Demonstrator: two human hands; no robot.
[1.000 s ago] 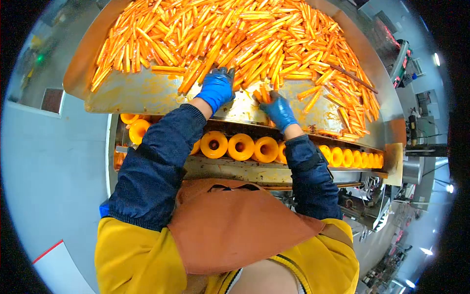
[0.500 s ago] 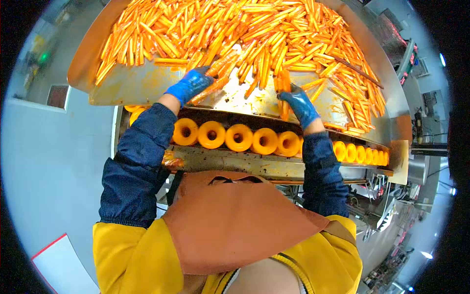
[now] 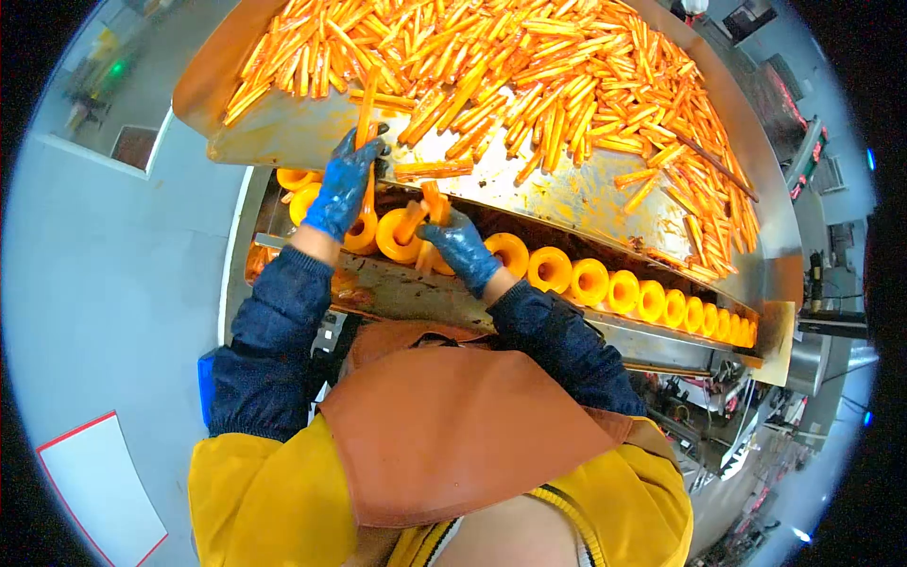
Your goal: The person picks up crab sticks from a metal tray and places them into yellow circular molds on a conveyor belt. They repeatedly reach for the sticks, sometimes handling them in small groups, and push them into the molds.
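Observation:
My left hand, in a wet blue glove, is closed around long orange sticks, glossy and held upright. Their lower ends are over a yellow funnel-shaped cup at the left of a row. My right hand, gloved in blue too, grips a few shorter-looking orange sticks just above the neighbouring yellow cup. Whether their tips are inside the cup I cannot tell. A few loose sticks lie on the tray's front edge between my hands.
A big heap of orange sticks covers the back of the metal tray. More yellow cups run in a row along the tray's front, curving off to the right. A metal ledge lies below them.
Both hands have come back from the heap toward the cups. My right hand has moved left and down with its sticks; my left hand now holds its sticks upright. The view has shifted slightly.

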